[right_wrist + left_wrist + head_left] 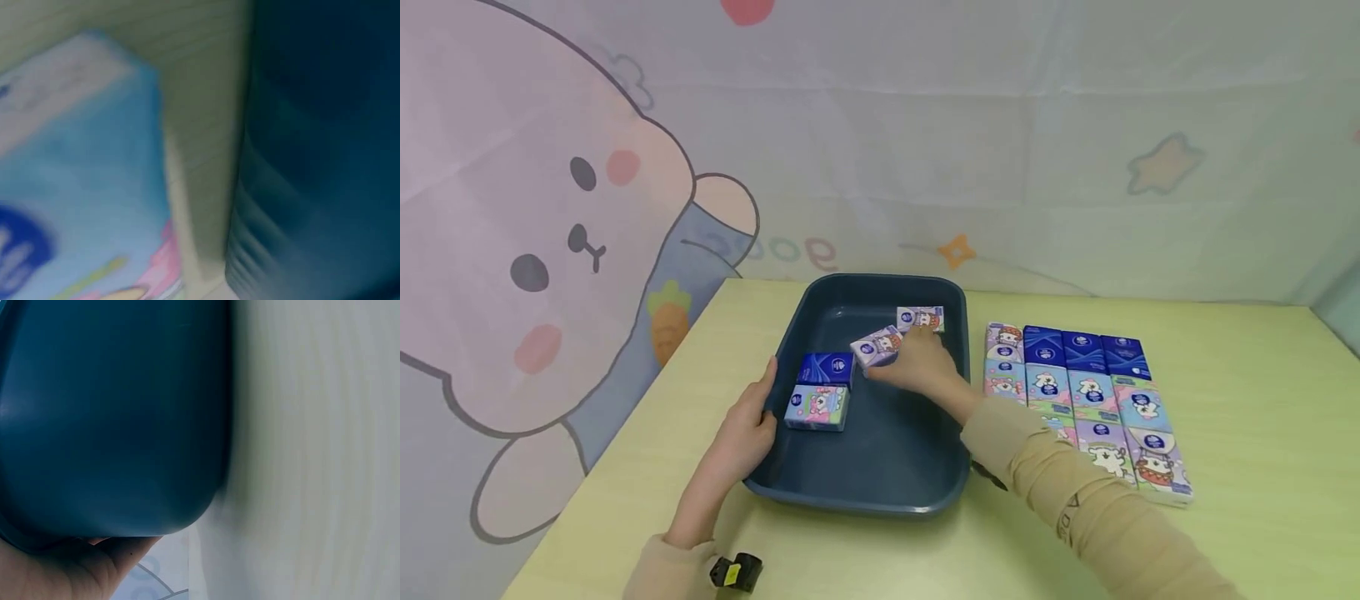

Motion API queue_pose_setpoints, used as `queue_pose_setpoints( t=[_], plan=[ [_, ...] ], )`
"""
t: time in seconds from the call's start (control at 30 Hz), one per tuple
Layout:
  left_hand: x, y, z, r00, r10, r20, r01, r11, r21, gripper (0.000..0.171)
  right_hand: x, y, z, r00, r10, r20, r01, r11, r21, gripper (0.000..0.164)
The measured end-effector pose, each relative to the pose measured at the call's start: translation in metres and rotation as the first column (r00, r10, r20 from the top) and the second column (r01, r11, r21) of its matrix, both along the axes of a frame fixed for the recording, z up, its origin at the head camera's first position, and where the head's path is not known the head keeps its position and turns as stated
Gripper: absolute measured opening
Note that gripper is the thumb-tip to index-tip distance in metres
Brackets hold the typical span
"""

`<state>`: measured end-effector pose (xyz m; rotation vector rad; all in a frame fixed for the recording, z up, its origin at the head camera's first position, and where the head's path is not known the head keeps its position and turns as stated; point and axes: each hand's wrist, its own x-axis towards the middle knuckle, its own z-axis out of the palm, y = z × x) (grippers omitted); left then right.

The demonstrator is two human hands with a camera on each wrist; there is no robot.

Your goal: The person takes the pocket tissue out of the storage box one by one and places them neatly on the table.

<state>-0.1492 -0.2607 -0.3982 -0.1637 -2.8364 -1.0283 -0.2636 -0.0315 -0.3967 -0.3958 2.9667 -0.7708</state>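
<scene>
A dark blue plastic bin [880, 467] stands on the table, and my left hand [741, 437] grips its left rim. The left wrist view shows that hand [69, 572] under the rim, against the outer wall. My right hand [921, 362] reaches inside and holds a purple tissue pack [872, 347], tilted, between thumb and fingers. Just beyond lies another purple tissue pack [917, 317], partly covered by the fingers. Along the bin's left side sit a dark blue tissue pack [829, 368] and a light blue and pink one [817, 408].
Right of the bin, several tissue packs [1093, 392] lie in tight rows, partly behind my right sleeve [1075, 483]. The right wrist view has a light blue pack [81, 169] close beside the bin wall [312, 156]. A small black object [737, 572] is by my left sleeve.
</scene>
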Motion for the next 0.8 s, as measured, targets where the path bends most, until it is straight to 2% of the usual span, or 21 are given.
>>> queue_pose_setpoints(
  t=[0.13, 0.3, 0.67, 0.8],
  plan=[
    [-0.002, 0.003, -0.001, 1.000, -0.006, 0.004, 0.006, 1.000, 0.008, 0.067, -0.005, -0.006, -0.001, 1.000, -0.004, -0.028, 0.007, 0.997, 0.076, 0.091],
    [-0.001, 0.001, 0.001, 1.000, 0.002, -0.005, -0.002, 1.000, -0.006, 0.067, -0.008, -0.013, 0.003, 0.999, -0.007, -0.051, 0.012, 0.994, 0.110, 0.088],
    [0.000, 0.001, 0.002, 1.000, -0.001, -0.018, 0.001, 1.000, -0.018, 0.067, -0.010, -0.019, 0.012, 1.000, 0.002, 0.019, -0.004, 0.992, 0.123, 0.088],
    [0.001, 0.000, 0.002, 1.000, -0.002, -0.019, 0.001, 1.000, -0.016, 0.067, -0.010, -0.024, 0.013, 0.999, 0.034, 0.004, -0.034, 0.982, 0.188, 0.082]
  ],
)
